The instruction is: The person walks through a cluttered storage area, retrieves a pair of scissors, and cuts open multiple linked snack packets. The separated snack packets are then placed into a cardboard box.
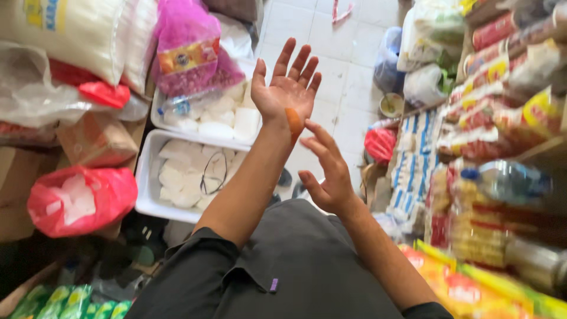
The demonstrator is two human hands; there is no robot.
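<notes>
Left hand raised, palm up, fingers spread, empty; right hand loosely open, fingertips touching the orange bandage on left wrist.

This is looking like a small grocery shop, crowded with stock. Shelves on the right are carrying rows of packaged goods in red and yellow wrappers, with bottles lying among them and blue-and-white packets stacked below. On the left, white trays are holding white lumps of goods (possibly wrapped in clear film), and red plastic bags, a pink mesh bag and a large white sack are piling up beside them. A narrow aisle of pale floor tiles is running between the two sides, with more bags sitting on it.
</notes>
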